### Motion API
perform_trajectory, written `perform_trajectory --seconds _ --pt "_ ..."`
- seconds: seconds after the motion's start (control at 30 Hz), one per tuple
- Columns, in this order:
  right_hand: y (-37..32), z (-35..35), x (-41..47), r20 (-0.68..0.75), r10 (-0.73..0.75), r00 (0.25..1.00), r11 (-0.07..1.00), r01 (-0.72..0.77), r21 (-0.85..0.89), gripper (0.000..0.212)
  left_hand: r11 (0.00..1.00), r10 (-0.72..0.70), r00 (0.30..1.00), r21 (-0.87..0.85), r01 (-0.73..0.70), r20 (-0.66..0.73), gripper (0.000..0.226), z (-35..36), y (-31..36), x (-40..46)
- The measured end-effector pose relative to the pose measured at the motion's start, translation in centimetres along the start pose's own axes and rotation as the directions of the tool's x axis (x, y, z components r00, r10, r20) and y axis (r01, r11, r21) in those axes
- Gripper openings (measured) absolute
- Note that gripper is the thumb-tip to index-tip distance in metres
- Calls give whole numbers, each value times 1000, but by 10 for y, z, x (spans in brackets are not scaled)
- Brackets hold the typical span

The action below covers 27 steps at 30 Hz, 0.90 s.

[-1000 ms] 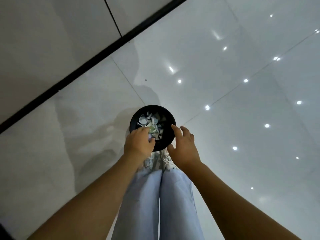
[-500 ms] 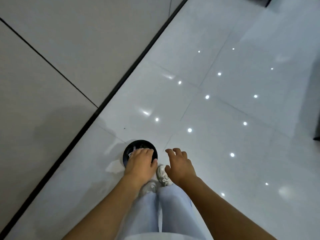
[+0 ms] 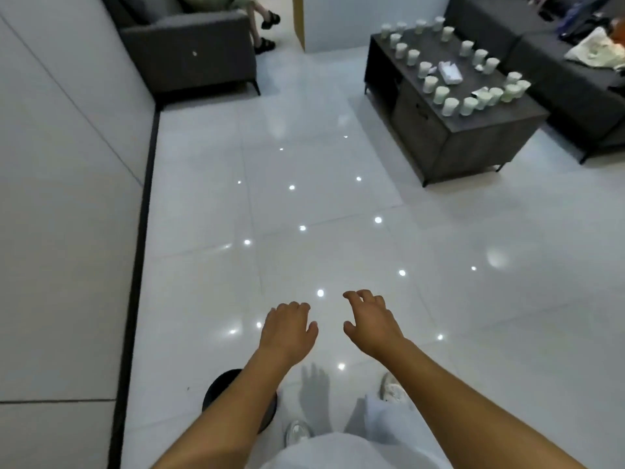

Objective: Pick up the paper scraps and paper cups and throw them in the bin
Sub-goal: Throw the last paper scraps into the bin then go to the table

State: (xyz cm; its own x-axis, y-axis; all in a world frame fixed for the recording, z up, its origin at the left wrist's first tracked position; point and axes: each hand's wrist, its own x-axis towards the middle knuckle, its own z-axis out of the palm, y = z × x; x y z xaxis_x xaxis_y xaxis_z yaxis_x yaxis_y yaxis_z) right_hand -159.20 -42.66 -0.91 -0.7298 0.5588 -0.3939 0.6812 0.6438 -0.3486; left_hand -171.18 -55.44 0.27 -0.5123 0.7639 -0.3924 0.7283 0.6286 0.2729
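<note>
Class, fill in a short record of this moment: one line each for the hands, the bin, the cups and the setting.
left hand: empty, fingers loosely curled, above the floor
right hand: empty, fingers spread and relaxed
bin: black, round, on the floor by the feet, partly hidden by the left forearm
paper cups: many, upright, on the dark coffee table
setting: glossy white tiles, grey sofas

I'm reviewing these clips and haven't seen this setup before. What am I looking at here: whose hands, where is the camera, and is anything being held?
There is no machine here. A person wears a wide-angle camera on the head, so you look forward and down along their arms. The left hand and the right hand hang over the shiny floor, fingers loosely curled, holding nothing. The black bin stands by their feet, partly hidden under the left forearm. Across the room, many paper cups stand on a dark coffee table.
</note>
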Motion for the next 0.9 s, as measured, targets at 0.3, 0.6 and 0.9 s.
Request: perform_trajectory --seconds 0.3,0.6,0.9 --pt "216 -101 -21 -117 318 941 939 -295 176 59 951 285 956 102 -291 74 48 3 237 111" --pt "402 -189 -25 -135 458 879 871 -412 268 59 904 395 908 117 -411 139 48 15 442 191" --pt "536 -254 12 -138 568 811 792 -494 358 58 851 471 856 148 -505 211 48 17 587 303"
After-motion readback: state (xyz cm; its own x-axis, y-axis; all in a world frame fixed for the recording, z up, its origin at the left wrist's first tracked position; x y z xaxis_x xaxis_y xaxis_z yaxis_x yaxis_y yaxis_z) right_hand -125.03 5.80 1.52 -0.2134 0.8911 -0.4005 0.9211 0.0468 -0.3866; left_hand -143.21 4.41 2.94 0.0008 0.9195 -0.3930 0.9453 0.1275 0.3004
